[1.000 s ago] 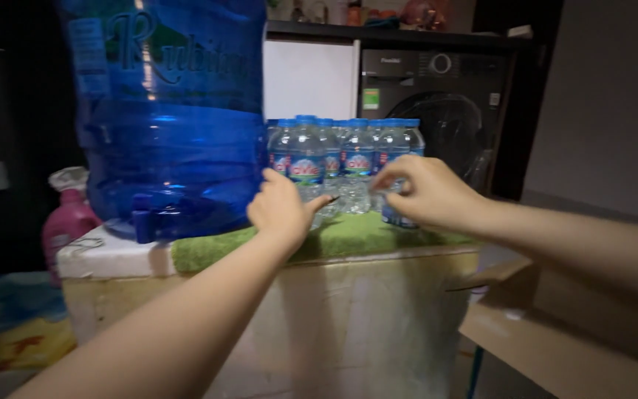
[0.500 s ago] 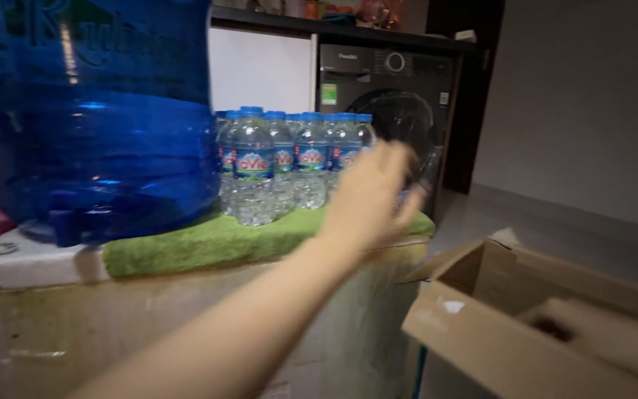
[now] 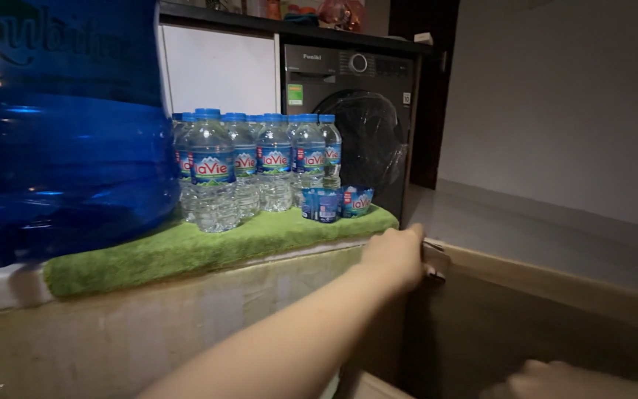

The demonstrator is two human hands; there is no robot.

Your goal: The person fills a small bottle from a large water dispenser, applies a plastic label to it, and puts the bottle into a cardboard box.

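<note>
The flap [image 3: 437, 260] of a brown cardboard box [image 3: 555, 288] sits just right of the bench [image 3: 186, 318], below its right corner, and the left hand [image 3: 396, 255] closes its fingers over that flap's edge, its arm reaching in from the lower middle of the view. The box's far wall runs off to the right as a pale cardboard strip, and its inside is dark. The right hand [image 3: 548, 377] lies low at the bottom edge, down inside the box; too little of it shows to tell whether it is wide or holding anything. On the bench a green towel [image 3: 186, 247] carries a group of small water bottles [image 3: 252, 166] with blue caps, with crumpled blue wrapping [image 3: 334, 203] just beside them. A big blue water jug [image 3: 60, 125] stands to their left. Behind them is a dark washing machine [image 3: 356, 125].
</note>
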